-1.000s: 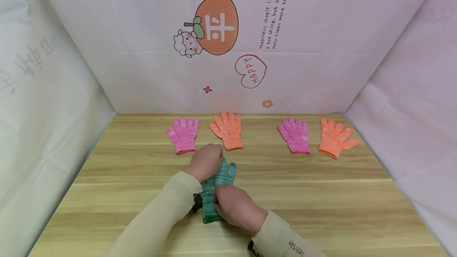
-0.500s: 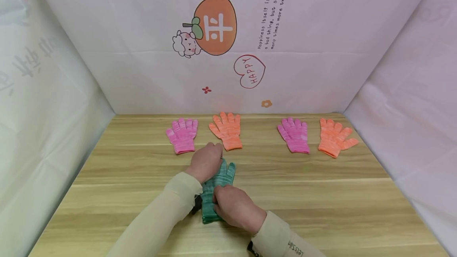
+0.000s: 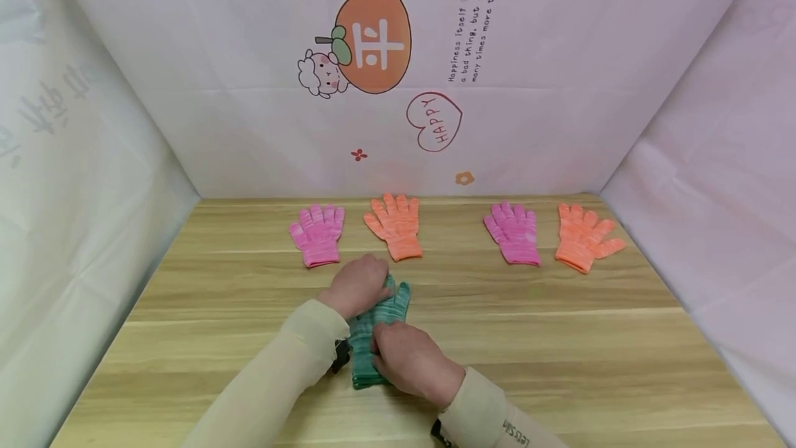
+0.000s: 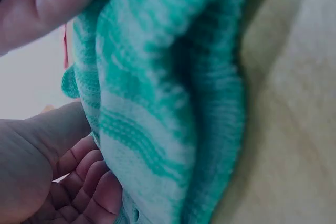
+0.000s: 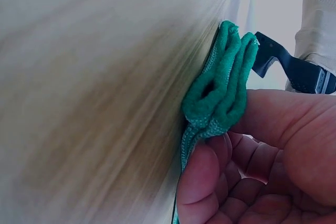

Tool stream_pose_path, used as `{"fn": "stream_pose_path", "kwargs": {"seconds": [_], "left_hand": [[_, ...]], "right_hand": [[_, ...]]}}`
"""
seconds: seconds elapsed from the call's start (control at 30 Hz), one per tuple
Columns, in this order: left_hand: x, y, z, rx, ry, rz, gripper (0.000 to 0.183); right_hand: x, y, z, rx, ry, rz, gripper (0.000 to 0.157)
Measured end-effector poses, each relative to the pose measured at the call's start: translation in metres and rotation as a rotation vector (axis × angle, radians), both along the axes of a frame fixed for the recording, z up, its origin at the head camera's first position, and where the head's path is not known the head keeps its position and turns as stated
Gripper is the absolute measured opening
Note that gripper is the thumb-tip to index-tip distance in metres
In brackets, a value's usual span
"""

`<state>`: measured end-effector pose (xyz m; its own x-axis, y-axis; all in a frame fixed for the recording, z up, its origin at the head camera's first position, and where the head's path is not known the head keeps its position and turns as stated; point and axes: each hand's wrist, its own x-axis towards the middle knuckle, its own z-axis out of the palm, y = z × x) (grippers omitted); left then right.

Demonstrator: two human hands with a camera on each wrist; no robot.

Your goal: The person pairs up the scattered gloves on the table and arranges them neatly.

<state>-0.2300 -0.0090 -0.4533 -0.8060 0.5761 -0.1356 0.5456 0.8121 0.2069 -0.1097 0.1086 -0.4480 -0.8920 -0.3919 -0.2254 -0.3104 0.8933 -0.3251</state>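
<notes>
A pair of green knitted gloves (image 3: 365, 346) lies stacked on the wooden table, fingers pointing away from me. My left hand (image 3: 356, 287) holds the pair near its finger end, covering some of the glove fingers. Lower down, my right hand (image 3: 415, 359) pinches the right edge by the cuffs. Two cuffs (image 5: 212, 85), one on the other, show in the right wrist view between thumb and curled fingers. In the left wrist view, the green knit (image 4: 152, 114) bulges in a fold, and curled fingers (image 4: 100, 182) sit against it.
Along the back of the wooden table (image 3: 560, 358) lie a pink glove (image 3: 318, 235), an orange glove (image 3: 396, 228), another pink glove (image 3: 515, 234) and another orange glove (image 3: 584, 237). White printed cloth (image 3: 249, 88) walls the back and both sides.
My left hand has shifted slightly left and towards me, and one of its digits now shows across the green glove fingers. My right hand keeps its place at the cuffs.
</notes>
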Motion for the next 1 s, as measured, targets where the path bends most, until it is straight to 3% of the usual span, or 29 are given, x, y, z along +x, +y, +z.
{"fn": "stream_pose_path", "kwargs": {"seconds": [0.3,0.63,0.87,1.0], "left_hand": [[0.005,0.002,-0.001,0.062,0.062,-0.010,0.020],[0.009,0.002,0.004,0.076,0.027,-0.069,0.010],[0.025,-0.011,0.012,0.148,0.012,-0.033,0.013],[0.035,-0.016,0.009,0.143,0.020,-0.047,0.008]], "right_hand": [[0.000,0.000,0.000,-0.001,-0.001,0.003,0.012],[0.002,-0.001,0.001,-0.023,0.022,0.013,0.010],[0.003,-0.002,0.000,-0.022,0.022,0.013,0.010],[0.002,-0.002,0.000,-0.012,0.012,0.003,0.012]]}}
